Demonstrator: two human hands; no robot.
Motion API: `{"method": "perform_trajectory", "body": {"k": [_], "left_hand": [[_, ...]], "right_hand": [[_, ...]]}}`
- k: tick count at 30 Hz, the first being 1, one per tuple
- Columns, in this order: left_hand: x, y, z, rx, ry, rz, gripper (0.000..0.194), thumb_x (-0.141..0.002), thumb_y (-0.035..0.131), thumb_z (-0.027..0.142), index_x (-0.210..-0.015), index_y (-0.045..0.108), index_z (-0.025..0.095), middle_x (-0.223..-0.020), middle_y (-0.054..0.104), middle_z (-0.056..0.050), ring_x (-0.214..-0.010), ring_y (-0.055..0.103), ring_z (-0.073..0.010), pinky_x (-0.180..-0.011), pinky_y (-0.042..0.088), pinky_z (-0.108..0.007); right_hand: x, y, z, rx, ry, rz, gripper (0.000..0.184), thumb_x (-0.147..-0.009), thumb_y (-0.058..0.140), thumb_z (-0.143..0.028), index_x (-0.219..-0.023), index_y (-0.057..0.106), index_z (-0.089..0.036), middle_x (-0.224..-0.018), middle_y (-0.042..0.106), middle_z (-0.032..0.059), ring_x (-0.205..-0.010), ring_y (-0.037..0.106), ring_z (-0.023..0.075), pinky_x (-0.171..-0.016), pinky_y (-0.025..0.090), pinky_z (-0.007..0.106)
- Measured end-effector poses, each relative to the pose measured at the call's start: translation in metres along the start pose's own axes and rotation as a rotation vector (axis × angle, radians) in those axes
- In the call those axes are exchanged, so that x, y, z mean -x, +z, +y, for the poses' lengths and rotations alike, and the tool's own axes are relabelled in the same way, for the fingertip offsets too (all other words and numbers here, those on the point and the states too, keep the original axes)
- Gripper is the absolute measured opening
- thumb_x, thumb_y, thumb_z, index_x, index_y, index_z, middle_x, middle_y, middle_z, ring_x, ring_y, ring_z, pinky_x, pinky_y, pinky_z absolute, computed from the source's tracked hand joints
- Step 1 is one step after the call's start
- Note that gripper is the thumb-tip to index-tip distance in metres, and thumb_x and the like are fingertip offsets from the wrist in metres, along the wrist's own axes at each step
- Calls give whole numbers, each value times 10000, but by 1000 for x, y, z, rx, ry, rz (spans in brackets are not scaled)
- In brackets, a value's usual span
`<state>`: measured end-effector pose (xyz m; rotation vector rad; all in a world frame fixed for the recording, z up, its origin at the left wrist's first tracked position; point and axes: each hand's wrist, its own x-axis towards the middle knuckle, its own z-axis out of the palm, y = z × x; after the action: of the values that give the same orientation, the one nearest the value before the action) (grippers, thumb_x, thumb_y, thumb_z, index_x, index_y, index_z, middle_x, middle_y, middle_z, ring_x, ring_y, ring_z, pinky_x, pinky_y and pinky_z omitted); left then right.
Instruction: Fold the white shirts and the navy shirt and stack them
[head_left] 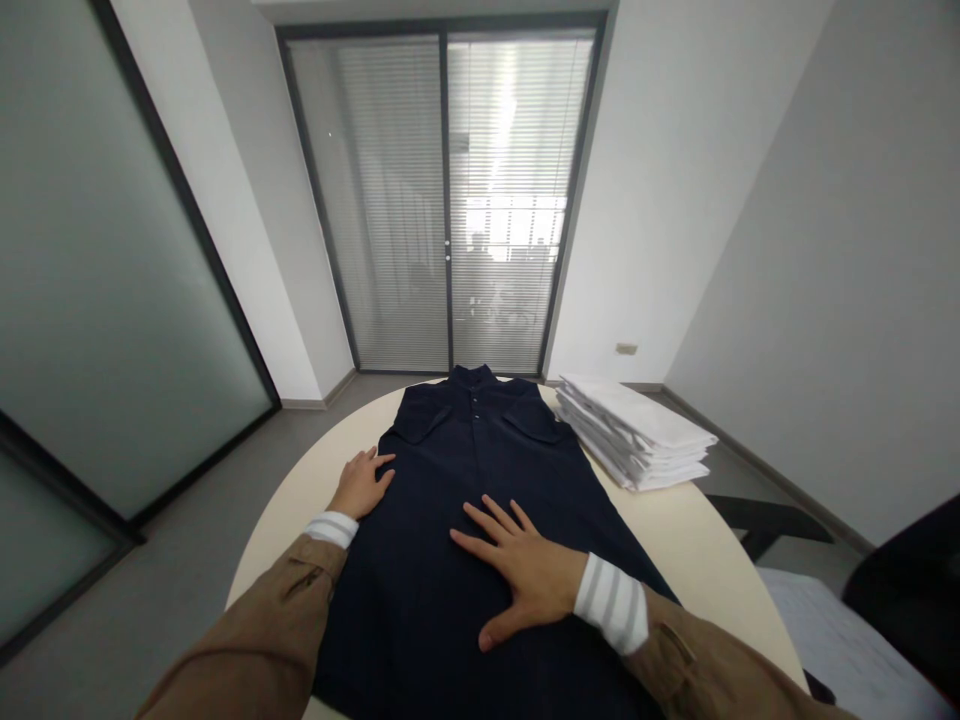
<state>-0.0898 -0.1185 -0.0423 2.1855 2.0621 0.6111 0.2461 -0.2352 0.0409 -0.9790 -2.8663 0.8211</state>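
A dark navy garment (427, 600) with a stand collar, a buttoned front placket and chest flaps lies spread over the round table, its collar at the far side. My right hand (525, 570) rests on its middle with fingers spread wide. At the garment's left edge, my left hand (364, 484) touches the cloth with fingers apart. Neither hand grips anything. The sleeves are not seen stretched out, and the near hem runs toward the bottom of the view.
A pile of folded white cloth (637, 430) sits at the table's right. The pale round table (292, 510) has its curved edge on both sides. Beyond it are glass doors with blinds (450, 200). A black chair (911, 600) stands at the lower right.
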Motion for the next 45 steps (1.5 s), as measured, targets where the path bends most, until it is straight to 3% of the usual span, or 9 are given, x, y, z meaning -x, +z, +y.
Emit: {"method": "perform_trajectory", "body": {"k": [7, 11, 14, 19, 22, 25, 31, 37, 45], "left_hand": [[-10, -17, -8, 111, -23, -96, 434, -799, 638, 354, -1205, 668, 205, -1261, 671, -95, -1193, 607, -276, -1068, 432, -387], [-28, -24, -7, 122, -124, -91, 570, -868, 560, 469, -1332, 553, 138, -1254, 671, -157, -1143, 649, -276, -977, 486, -358], [-43, -21, -2, 122, -205, -91, 627, -888, 519, 537, -1346, 527, 109, -1228, 685, -180, -1127, 665, -278, -947, 495, -348], [-55, -15, 8, 84, -285, -82, 409, -857, 582, 473, -1094, 671, 153, -1154, 717, -180, -1115, 663, -321, -924, 484, -381], [-54, -15, 16, 92, -293, -42, 316, -851, 607, 390, -1074, 670, 175, -1135, 726, -151, -1101, 667, -293, -906, 482, -351], [-53, -19, 25, 116, -279, 17, 300, -859, 598, 320, -1125, 645, 188, -1123, 728, -121, -1070, 673, -272, -886, 485, -338], [-57, -31, 57, 159, -184, 82, 296, -841, 628, 249, -1134, 628, 207, -1054, 719, -77, -1003, 673, -234, -834, 485, -304], [-56, -34, 94, 193, -68, 68, 269, -829, 663, 227, -1096, 641, 205, -961, 701, -46, -912, 669, -208, -800, 479, -287], [-43, -28, 132, 190, 69, 4, 271, -864, 654, 239, -1131, 619, 206, -1040, 701, -62, -960, 662, -204, -833, 472, -286]], "right_hand": [[7, 14, -1, -37, 15, -45, 1158, -655, 687, -781, -1576, 124, -361, -1656, -25, 128, -1468, -121, 477, -1049, -135, 770], [14, 31, -12, -33, 8, -66, 1202, -627, 716, -769, -1579, 101, -367, -1654, -21, 135, -1461, -85, 512, -1046, -77, 802], [14, 42, -22, -7, 49, -33, 1110, -653, 708, -759, -1566, 196, -391, -1661, 62, 117, -1473, 8, 515, -1080, 10, 790], [-4, 14, -25, 67, -29, 117, 832, -830, 517, -759, -1519, 369, -317, -1520, 432, 148, -1420, 345, 392, -1163, 111, 665], [-19, -6, -11, 104, -10, 174, 805, -879, 463, -735, -1530, 354, -276, -1600, 299, 156, -1486, 207, 378, -1177, 104, 638], [-28, -4, 7, 92, 4, 147, 808, -889, 452, -729, -1548, 312, -285, -1640, 198, 140, -1507, 142, 365, -1185, 90, 628], [-27, 12, 20, 70, -22, 152, 777, -883, 471, -720, -1535, 340, -318, -1639, 212, 111, -1513, 122, 348, -1193, 73, 609], [-26, 11, 20, 62, -22, 170, 769, -875, 504, -703, -1526, 361, -320, -1633, 230, 108, -1509, 143, 351, -1191, 77, 607], [-25, 13, 22, 65, -18, 172, 780, -869, 490, -724, -1522, 370, -315, -1633, 229, 114, -1511, 136, 348, -1192, 77, 603]]}}
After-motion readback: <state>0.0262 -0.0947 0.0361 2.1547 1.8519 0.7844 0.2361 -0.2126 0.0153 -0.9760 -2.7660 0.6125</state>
